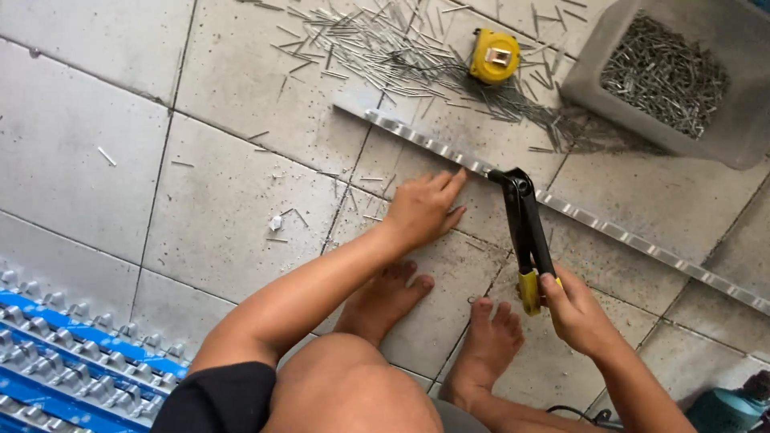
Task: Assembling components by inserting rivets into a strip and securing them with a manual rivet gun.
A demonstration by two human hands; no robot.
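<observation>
A long silver metal strip (609, 228) with stamped slots lies diagonally across the tiled floor. My left hand (421, 208) presses flat on the floor, fingertips touching the strip's near edge. My right hand (577, 313) grips the yellow-ended handles of a black hand riveter (525, 232), whose head sits on the strip just right of my left fingertips. My bare feet rest on the tiles below the hands.
A yellow tape measure (493, 56) lies among a scattered pile of thin metal pins (377, 44). A grey plastic bin (593, 76) holds more pins at top right. Blue-and-silver stacked strips (72, 361) sit at bottom left. A teal tool (726, 409) is at bottom right.
</observation>
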